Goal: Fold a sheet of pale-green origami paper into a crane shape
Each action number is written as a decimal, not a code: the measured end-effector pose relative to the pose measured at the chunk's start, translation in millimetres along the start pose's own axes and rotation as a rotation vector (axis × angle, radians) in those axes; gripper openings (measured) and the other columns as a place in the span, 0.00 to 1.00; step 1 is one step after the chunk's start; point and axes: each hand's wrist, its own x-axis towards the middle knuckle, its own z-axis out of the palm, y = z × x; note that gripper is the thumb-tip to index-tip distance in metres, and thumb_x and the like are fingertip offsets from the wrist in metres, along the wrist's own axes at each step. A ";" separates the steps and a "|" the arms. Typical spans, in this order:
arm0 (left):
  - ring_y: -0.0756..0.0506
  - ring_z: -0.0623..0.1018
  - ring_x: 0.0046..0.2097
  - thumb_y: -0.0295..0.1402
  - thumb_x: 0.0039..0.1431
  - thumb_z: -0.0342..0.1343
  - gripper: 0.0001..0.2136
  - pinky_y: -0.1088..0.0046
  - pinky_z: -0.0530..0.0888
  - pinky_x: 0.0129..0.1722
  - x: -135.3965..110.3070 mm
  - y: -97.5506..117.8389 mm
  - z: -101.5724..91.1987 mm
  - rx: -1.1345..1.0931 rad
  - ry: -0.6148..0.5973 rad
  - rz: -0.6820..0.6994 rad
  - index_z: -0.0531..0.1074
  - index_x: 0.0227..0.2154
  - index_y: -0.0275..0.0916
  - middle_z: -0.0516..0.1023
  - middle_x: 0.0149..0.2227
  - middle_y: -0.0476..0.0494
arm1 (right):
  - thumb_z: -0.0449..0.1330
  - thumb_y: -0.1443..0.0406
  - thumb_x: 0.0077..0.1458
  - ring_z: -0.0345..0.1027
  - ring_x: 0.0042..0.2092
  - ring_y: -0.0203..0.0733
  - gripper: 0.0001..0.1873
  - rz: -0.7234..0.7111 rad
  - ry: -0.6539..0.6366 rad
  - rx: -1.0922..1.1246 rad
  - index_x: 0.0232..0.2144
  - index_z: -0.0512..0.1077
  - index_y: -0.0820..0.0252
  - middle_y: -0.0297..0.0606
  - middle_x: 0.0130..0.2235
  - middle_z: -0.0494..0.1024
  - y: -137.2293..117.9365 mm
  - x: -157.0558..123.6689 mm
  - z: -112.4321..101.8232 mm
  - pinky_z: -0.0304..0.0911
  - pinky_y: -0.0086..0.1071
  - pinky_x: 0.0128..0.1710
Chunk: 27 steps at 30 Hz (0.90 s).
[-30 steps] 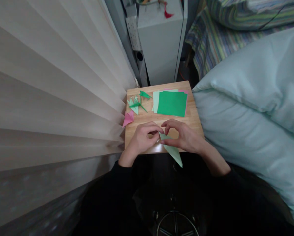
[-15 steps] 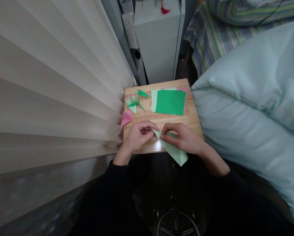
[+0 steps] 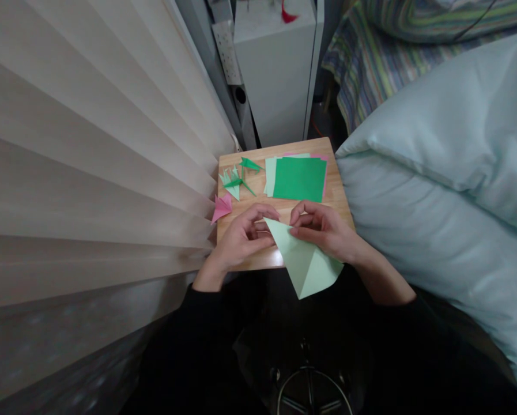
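Note:
A pale green sheet of origami paper (image 3: pixel 299 259), creased and folded with a pointed corner at upper left, hangs tilted over the table's near edge. My right hand (image 3: pixel 323 227) pinches its upper edge between thumb and fingers. Beside the pointed corner, my left hand (image 3: pixel 252 233) is loosely curved with fingers and thumb apart. Its fingertips lie partly behind the paper, so any contact there is hidden.
The small wooden table (image 3: pixel 336 199) carries a stack of green, pale green and pink paper (image 3: pixel 301 180), several folded green paper cranes (image 3: pixel 234 183) and a pink folded piece (image 3: pixel 222 207). A pleated curtain (image 3: pixel 111 173) borders the left, a pale blue quilt (image 3: pixel 435 173) the right.
The paper has turned and opened out, its lower point swinging left and showing more surface. My right hand has risen slightly, and my left fingers have come off the pointed corner.

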 end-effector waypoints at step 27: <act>0.43 0.83 0.47 0.30 0.58 0.67 0.03 0.63 0.80 0.51 2.0 -13.2 -8.6 0.661 0.599 0.349 0.83 0.34 0.43 0.85 0.41 0.45 | 0.70 0.56 0.56 0.74 0.24 0.38 0.45 -0.130 0.330 -0.098 0.71 0.58 0.46 0.38 0.43 0.83 21.7 -3.1 20.6 0.74 0.37 0.25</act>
